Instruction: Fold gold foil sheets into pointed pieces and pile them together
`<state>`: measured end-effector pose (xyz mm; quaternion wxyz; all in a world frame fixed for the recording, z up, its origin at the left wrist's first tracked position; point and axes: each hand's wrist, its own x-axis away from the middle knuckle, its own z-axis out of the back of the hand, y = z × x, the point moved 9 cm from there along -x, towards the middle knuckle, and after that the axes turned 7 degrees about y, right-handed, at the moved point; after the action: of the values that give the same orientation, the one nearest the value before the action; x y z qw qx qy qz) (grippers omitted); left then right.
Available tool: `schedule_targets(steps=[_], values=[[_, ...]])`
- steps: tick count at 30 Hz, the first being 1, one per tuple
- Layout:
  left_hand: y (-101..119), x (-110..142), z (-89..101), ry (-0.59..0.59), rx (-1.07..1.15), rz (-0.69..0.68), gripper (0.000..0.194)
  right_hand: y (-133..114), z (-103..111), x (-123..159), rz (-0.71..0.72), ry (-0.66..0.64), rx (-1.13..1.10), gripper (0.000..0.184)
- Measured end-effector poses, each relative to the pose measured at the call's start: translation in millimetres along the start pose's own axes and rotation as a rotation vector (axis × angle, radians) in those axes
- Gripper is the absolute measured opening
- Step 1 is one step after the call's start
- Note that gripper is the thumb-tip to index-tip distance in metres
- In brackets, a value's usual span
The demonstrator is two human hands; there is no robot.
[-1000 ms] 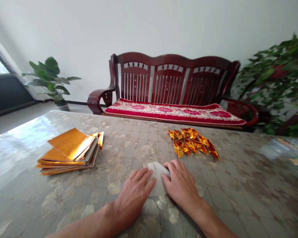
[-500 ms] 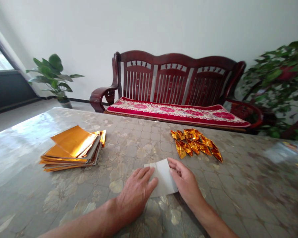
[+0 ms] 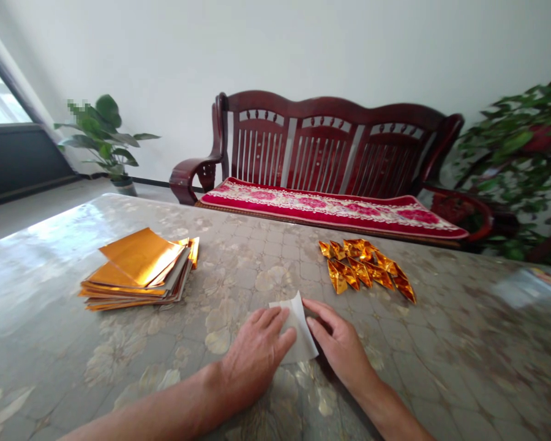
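A pale paper sheet point(image 3: 304, 337), likely light and easily creased, best held by its edges, lies on a patterned table point(image 3: 239, 251) beneath a flattened left hand point(image 3: 259, 346); the half-curled right hand point(image 3: 342, 340) is at its raised edge, any pinch unclear. The left hand covers part; the underside is hidden.

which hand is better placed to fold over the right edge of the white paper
Probably the right hand: its thumb and fingertips are right at that edge of the white paper. The left hand lies over the paper's left side, seemingly better placed to steady it.
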<state>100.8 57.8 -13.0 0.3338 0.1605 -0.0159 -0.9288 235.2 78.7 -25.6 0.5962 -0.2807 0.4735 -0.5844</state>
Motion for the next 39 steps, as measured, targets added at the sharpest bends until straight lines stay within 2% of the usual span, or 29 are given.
schedule_targets(steps=[5, 14, 24, 31, 35, 39], values=[[1, -2, 1.1, 0.003, -0.021, -0.010, 0.027, -12, -1, 3, 0.115, -0.014, 0.102, 0.039], [3, -3, 1.4, -0.009, -0.055, -0.021, 0.034, -27, -11, 7, 0.248, -0.067, 0.336, 0.036], [1, -5, 1.7, -0.010, -0.005, -0.019, 0.024, -33, -17, 10, 0.286, -0.080, 0.500, 0.034], [-2, -7, 10.3, -0.026, 0.031, 0.009, 0.014, -31, -22, 9, 0.310, -0.107, 0.558, 0.032], [-4, -7, 11.1, -0.040, 0.023, 0.030, 0.014, -30, -24, 9, 0.309, -0.125, 0.598, 0.033], [-2, -7, 9.6, -0.014, 0.012, -0.008, 0.018, -32, -26, 10, 0.326, -0.130, 0.632, 0.033]])
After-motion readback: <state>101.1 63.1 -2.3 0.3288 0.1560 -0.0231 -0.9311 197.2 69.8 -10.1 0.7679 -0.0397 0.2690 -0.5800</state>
